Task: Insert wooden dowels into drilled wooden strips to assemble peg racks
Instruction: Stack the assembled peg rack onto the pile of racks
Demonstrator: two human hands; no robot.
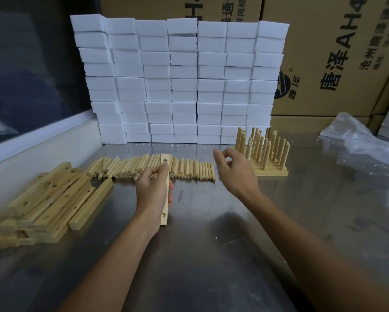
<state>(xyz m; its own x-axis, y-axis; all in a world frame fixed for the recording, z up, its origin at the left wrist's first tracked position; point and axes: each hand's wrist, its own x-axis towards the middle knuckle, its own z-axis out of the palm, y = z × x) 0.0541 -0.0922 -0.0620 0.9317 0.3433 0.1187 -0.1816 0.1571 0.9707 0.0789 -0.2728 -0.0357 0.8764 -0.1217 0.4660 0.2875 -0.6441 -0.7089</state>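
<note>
The left hand (154, 190) grips a drilled strip (164, 190) around its middle, fingers curled round it and the thumb on the near side. The strip points away from the person, its far end over the row of dowels (153, 168) and its near end by the left wrist. One hole shows near each end of the strip.

The right hand (234, 170) hovers above the table (211, 233), right of the strip and apart from it. Its fingers are loosely curled, thumb and forefinger tips close together; whether they pinch anything cannot be told. It sits between the right end of the dowels and the finished racks (264, 154).

The dowels lie side by side on the table in a long row just beyond both hands. The racks stand at the right with their pegs upright, touching the foot of a wall of white foam blocks (180, 79). A heap of more strips (47, 199) lies on the table at the left, well apart from the left hand. Cardboard boxes (335, 52) rise behind the blocks, and crumpled clear plastic (355, 138) lies at the far right.
</note>
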